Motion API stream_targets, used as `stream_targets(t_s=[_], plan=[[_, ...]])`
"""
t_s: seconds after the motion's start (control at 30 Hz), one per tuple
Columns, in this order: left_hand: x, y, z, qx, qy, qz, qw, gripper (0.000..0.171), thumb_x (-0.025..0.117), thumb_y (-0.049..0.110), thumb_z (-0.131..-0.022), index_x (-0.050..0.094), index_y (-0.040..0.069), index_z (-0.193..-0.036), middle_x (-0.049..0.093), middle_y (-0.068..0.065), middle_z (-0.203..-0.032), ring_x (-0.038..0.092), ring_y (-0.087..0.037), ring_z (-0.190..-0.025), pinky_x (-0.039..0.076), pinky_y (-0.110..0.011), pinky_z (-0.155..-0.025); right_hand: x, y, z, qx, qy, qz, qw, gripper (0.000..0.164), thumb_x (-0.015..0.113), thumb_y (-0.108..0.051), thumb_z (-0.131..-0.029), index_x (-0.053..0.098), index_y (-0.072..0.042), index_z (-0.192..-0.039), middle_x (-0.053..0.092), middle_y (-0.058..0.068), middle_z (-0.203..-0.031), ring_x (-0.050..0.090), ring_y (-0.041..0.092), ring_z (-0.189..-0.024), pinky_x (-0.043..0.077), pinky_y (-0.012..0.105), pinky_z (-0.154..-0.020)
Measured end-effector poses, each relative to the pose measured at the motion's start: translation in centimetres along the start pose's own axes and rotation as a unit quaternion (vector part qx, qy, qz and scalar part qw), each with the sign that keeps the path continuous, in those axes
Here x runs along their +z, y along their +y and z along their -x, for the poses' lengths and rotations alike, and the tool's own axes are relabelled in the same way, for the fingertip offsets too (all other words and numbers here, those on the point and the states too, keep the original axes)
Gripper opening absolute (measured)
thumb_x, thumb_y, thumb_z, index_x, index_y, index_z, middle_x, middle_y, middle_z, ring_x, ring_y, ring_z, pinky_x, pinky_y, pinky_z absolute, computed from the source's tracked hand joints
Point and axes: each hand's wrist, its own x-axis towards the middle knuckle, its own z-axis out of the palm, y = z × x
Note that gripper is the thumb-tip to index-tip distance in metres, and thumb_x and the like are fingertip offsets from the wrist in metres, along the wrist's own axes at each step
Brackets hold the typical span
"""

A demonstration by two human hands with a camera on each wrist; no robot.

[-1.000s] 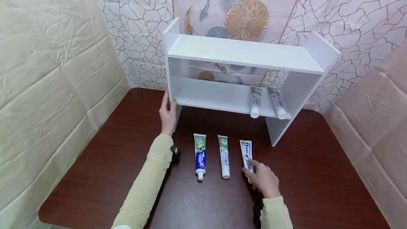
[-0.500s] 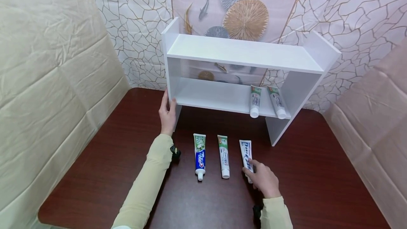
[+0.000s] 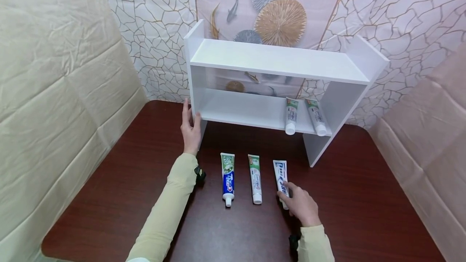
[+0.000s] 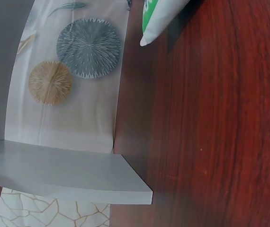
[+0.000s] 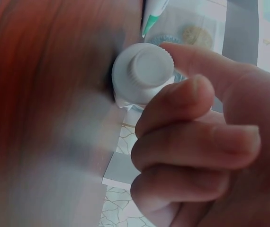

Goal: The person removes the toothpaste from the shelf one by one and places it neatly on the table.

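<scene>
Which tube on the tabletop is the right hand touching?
The rightmost tube, white with blue lettering: the right hand pinches it; the left tube and middle tube lie untouched.

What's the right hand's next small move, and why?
Probably lift the tube at the right hand slightly off the table. The hand seems to pinch it near the cap, but it lies on the table. Two tubes already lie on the lower board, with bare space left of them.

Fabric hangings (image 3: 69, 92) behind and beside the table (image 3: 364, 197) suggest a booth.
</scene>
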Motion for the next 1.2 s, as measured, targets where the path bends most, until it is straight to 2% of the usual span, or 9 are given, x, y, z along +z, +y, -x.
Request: stream_targets(t_s=[0.13, 0.23, 0.6, 0.8, 0.87, 0.97, 1.1, 1.2], plan=[[0.0, -1.8, -0.4, 0.003, 0.01, -0.009, 0.9999, 0.061, 0.047, 0.023, -0.103, 0.019, 0.028, -0.156, 0.04, -0.009, -0.153, 0.04, -0.023, -0.141, 0.04, -0.05, -0.108, 0.2, 0.0, 0.1, -0.003, -0.002, 0.003, 1.0, 0.054, 0.064, -0.033, -0.091, 0.053, -0.006, -0.136, 0.062, 0.01, -0.081, 0.051, 0.016, -0.044, 0.038, 0.029, -0.045], [0.1, -2.3, -0.4, 0.016, 0.016, -0.019, 0.9996, 0.06, 0.047, 0.027, -0.102, 0.021, 0.031, -0.156, 0.041, -0.006, -0.153, 0.041, -0.02, -0.14, 0.041, -0.049, -0.107, 0.3, 0.1, 0.1, -0.005, -0.002, 0.004, 1.0, 0.053, 0.065, -0.033, -0.091, 0.053, -0.007, -0.136, 0.063, 0.011, -0.083, 0.051, 0.016, -0.045, 0.039, 0.029, -0.045], [0.2, -2.3, -0.6, 0.059, 0.031, -0.046, 0.9967, 0.056, 0.048, 0.025, -0.102, 0.028, 0.024, -0.154, 0.038, -0.004, -0.156, 0.04, -0.024, -0.141, 0.04, -0.049, -0.109, 0.4, -0.2, 0.1, -0.004, -0.002, 0.009, 1.0, 0.052, 0.062, -0.033, -0.092, 0.051, -0.007, -0.137, 0.062, 0.011, -0.082, 0.051, 0.015, -0.046, 0.038, 0.029, -0.046], [0.2, -2.4, -0.6, 0.068, 0.029, -0.047, 0.9961, 0.055, 0.047, 0.025, -0.102, 0.029, 0.024, -0.154, 0.039, -0.005, -0.155, 0.042, -0.024, -0.139, 0.04, -0.049, -0.108, 0.2, -0.3, -0.1, -0.014, 0.005, 0.042, 0.999, 0.053, 0.063, -0.034, -0.091, 0.053, -0.005, -0.135, 0.066, 0.018, -0.098, 0.055, 0.018, -0.061, 0.039, 0.03, -0.053], [0.2, -2.4, -0.5, 0.068, 0.029, -0.05, 0.996, 0.054, 0.047, 0.024, -0.103, 0.03, 0.023, -0.154, 0.038, -0.003, -0.156, 0.042, -0.024, -0.139, 0.04, -0.049, -0.108, 0.0, -0.5, -0.2, -0.027, 0.015, 0.054, 0.998, 0.052, 0.064, -0.033, -0.09, 0.055, -0.004, -0.132, 0.067, 0.019, -0.101, 0.055, 0.018, -0.067, 0.039, 0.031, -0.056], [0.3, -2.4, -0.5, 0.07, 0.032, -0.053, 0.9957, 0.053, 0.047, 0.022, -0.103, 0.031, 0.022, -0.153, 0.038, -0.002, -0.156, 0.043, -0.023, -0.139, 0.041, -0.048, -0.107, -0.4, -0.8, 0.0, -0.045, 0.037, 0.058, 0.997, 0.05, 0.065, -0.032, -0.089, 0.057, -0.001, -0.129, 0.069, 0.016, -0.092, 0.053, 0.018, -0.063, 0.038, 0.031, -0.054], [0.5, -2.3, -0.6, 0.071, 0.035, -0.052, 0.9955, 0.053, 0.048, 0.016, -0.102, 0.032, 0.018, -0.153, 0.039, -0.004, -0.156, 0.045, -0.025, -0.137, 0.042, -0.049, -0.105, -1.5, -1.6, 0.1, -0.068, 0.075, 0.042, 0.994, 0.048, 0.064, -0.029, -0.091, 0.057, -0.001, -0.129, 0.064, 0.009, -0.072, 0.048, 0.016, -0.054, 0.036, 0.029, -0.05], [0.6, -2.1, -0.5, 0.066, 0.038, -0.051, 0.9958, 0.053, 0.048, 0.013, -0.102, 0.032, 0.015, -0.153, 0.039, -0.006, -0.155, 0.045, -0.027, -0.137, 0.042, -0.049, -0.106, -2.6, -2.6, 0.0, -0.096, 0.109, 0.023, 0.989, 0.046, 0.063, -0.026, -0.092, 0.055, -0.004, -0.132, 0.06, 0.009, -0.073, 0.048, 0.016, -0.057, 0.037, 0.029, -0.052]])
